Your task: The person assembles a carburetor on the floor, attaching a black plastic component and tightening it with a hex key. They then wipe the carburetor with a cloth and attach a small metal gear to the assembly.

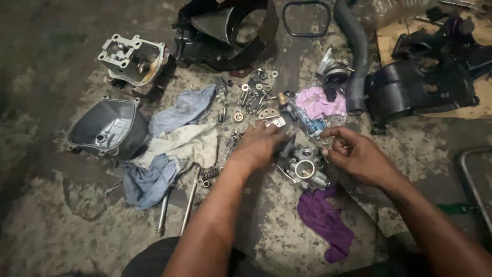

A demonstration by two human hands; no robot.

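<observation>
The purple rag (pixel 325 219) lies nearest, crumpled on the stained concrete floor (pixel 61 225). Just beyond it the carburetor (pixel 303 169) rests on the floor between both hands.

Handling: the carburetor is a small cast-metal body, judged rigid and fairly heavy for its size, probably oily and therefore slippery. Protruding fittings and the open round bore are the vulnerable parts; the solid body flanks are the sound place to take hold.

The left hand (pixel 258 146) lies over the carburetor's upper left side, fingers bent and close together; whether they clamp the body cannot be told, since the hand covers the contact. The right hand (pixel 359 156) sits at the right side, thumb and forefinger pinched near the carburetor's edge, possibly on a small part too fine to make out.

Left of the hands lie blue and white rags (pixel 171 149), two long bolts (pixel 189 200) and a spring (pixel 209 173). Beyond the hands, loose screws and washers (pixel 253 92) are scattered beside a pink rag (pixel 320 102). Farther out: a grey engine cover (pixel 105 128), a cylinder head (pixel 130 59), black plastic housings (pixel 420 87) and a rubber hose (pixel 357 46).

The far items are cut off at the frame top, and low light blurs the small hardware.
</observation>
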